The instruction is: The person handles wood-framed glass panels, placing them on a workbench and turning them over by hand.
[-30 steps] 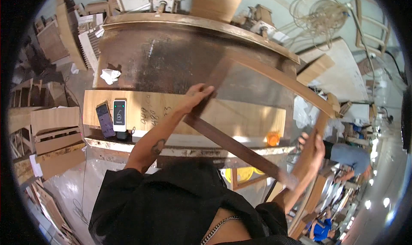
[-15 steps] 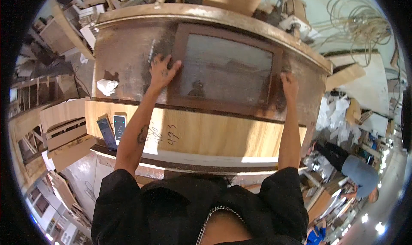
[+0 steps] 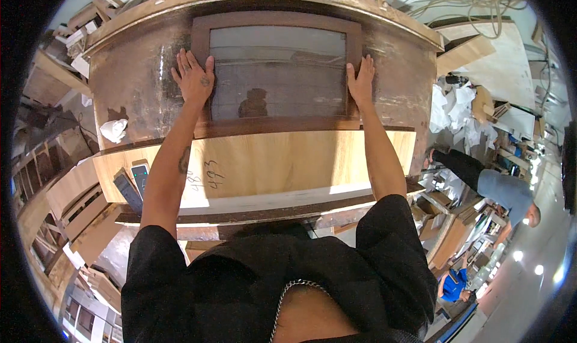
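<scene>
A dark brown framed panel with a glass pane (image 3: 276, 72) lies flat on the worn brown workbench (image 3: 141, 66); its near rail (image 3: 276, 125) runs beside a light wood board. My left hand (image 3: 195, 81) rests at the panel's left side, fingers spread, thumb against the frame's edge. At the opposite side my right hand (image 3: 361, 83) lies on the right rail with fingers stretched forward and thumb apart. Neither hand is closed around anything. The pane shows a dark reflection. The light wood board (image 3: 270, 160), with handwritten marks, spans the bench's near side.
A crumpled white paper (image 3: 113, 130), a phone-like device (image 3: 139, 173) and a dark flat bar (image 3: 127, 190) lie at the left. Wood pieces crowd the far left. White scraps (image 3: 460, 106) lie right of the bench, where a person in grey (image 3: 505, 187) and another in blue (image 3: 452, 284) appear.
The view has shifted, and the panel now looks straighter against the board. My right hand's curled fingers have stretched out onto the right rail. My left hand stays at the left edge.
</scene>
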The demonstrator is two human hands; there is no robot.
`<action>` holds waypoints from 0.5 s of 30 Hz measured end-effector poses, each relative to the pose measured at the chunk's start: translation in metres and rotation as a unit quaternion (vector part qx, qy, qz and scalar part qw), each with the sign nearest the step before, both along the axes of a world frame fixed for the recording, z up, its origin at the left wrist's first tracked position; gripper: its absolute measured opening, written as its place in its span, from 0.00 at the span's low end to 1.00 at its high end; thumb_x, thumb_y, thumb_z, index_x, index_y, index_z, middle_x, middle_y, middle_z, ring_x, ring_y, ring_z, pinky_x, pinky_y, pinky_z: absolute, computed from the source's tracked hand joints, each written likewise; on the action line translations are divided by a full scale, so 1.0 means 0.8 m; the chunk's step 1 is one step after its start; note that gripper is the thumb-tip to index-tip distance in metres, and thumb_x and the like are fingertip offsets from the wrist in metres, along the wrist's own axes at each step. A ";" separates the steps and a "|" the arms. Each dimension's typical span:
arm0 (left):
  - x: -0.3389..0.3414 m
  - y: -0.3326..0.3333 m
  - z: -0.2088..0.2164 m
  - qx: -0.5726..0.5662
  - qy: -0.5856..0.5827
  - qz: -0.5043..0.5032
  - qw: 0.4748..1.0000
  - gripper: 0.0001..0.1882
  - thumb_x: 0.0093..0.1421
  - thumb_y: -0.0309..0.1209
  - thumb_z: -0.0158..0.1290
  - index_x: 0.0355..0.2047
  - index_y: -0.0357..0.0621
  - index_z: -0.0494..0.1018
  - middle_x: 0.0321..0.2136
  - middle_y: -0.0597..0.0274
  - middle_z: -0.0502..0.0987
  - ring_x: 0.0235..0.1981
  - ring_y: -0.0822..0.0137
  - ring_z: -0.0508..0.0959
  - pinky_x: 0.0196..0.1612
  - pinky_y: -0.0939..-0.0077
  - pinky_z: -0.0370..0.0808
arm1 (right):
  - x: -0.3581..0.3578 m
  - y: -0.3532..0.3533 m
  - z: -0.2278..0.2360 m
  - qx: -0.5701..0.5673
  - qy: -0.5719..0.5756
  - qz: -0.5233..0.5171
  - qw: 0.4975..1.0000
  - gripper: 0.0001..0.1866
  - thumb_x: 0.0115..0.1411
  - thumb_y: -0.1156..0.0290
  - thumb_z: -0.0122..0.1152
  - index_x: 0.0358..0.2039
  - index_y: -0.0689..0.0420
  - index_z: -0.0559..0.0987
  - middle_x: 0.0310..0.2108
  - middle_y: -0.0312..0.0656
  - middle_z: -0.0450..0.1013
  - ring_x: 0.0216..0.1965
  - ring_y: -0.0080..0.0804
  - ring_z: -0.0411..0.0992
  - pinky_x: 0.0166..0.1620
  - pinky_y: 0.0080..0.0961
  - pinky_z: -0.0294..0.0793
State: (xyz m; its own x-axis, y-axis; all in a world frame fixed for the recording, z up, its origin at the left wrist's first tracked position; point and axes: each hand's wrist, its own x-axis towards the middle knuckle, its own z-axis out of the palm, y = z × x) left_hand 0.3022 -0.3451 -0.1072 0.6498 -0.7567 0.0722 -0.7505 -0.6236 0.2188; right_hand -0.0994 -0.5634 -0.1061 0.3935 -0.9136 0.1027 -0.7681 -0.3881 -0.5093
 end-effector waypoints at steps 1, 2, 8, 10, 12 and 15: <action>-0.001 0.001 0.001 0.001 0.000 0.000 1.000 0.42 0.66 0.58 0.28 0.64 0.31 0.49 0.67 0.48 0.45 0.69 0.53 0.43 0.66 0.48 0.39 | 0.002 0.003 0.001 0.001 0.000 0.000 1.000 0.40 0.65 0.47 0.43 0.62 0.70 0.54 0.67 0.58 0.43 0.68 0.53 0.38 0.68 0.45 0.35; -0.003 0.001 0.002 0.000 -0.011 0.005 1.000 0.41 0.66 0.57 0.29 0.63 0.31 0.49 0.67 0.48 0.46 0.68 0.53 0.44 0.66 0.48 0.39 | 0.003 0.004 0.004 -0.008 0.023 -0.005 1.000 0.40 0.64 0.46 0.44 0.62 0.70 0.55 0.66 0.59 0.44 0.68 0.53 0.40 0.68 0.45 0.37; -0.003 0.003 0.014 0.008 -0.043 0.004 0.999 0.39 0.66 0.55 0.32 0.63 0.32 0.51 0.66 0.48 0.49 0.68 0.52 0.47 0.66 0.48 0.42 | 0.022 0.018 0.034 -0.049 0.082 -0.022 0.995 0.42 0.61 0.44 0.47 0.61 0.70 0.57 0.65 0.59 0.50 0.67 0.52 0.46 0.67 0.45 0.43; -0.004 -0.001 0.017 0.017 -0.031 0.017 0.999 0.39 0.65 0.55 0.32 0.63 0.33 0.52 0.66 0.49 0.49 0.68 0.54 0.47 0.66 0.50 0.43 | 0.019 0.016 0.027 -0.047 0.068 -0.037 0.996 0.42 0.61 0.44 0.47 0.61 0.70 0.57 0.64 0.59 0.51 0.66 0.53 0.47 0.66 0.45 0.44; -0.008 -0.003 0.009 0.010 -0.032 0.017 0.999 0.39 0.65 0.56 0.32 0.63 0.33 0.52 0.66 0.49 0.49 0.68 0.54 0.47 0.67 0.50 0.42 | 0.014 0.011 0.015 -0.083 0.080 -0.026 0.993 0.41 0.61 0.45 0.47 0.61 0.69 0.57 0.63 0.60 0.53 0.66 0.55 0.49 0.66 0.46 0.45; -0.010 -0.005 0.018 0.012 -0.031 0.030 0.999 0.39 0.65 0.56 0.31 0.63 0.34 0.52 0.66 0.51 0.49 0.68 0.56 0.47 0.67 0.51 0.41 | 0.023 0.017 0.035 -0.093 0.046 -0.013 0.995 0.38 0.63 0.46 0.46 0.62 0.65 0.57 0.62 0.61 0.54 0.65 0.57 0.50 0.65 0.49 0.47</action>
State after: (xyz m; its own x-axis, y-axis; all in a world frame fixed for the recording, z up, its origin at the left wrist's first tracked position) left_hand 0.2944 -0.3490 -0.0926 0.6891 -0.7183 0.0953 -0.7230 -0.6727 0.1571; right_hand -0.0809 -0.5496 -0.0780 0.3859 -0.8920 0.2353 -0.8188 -0.4487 -0.3581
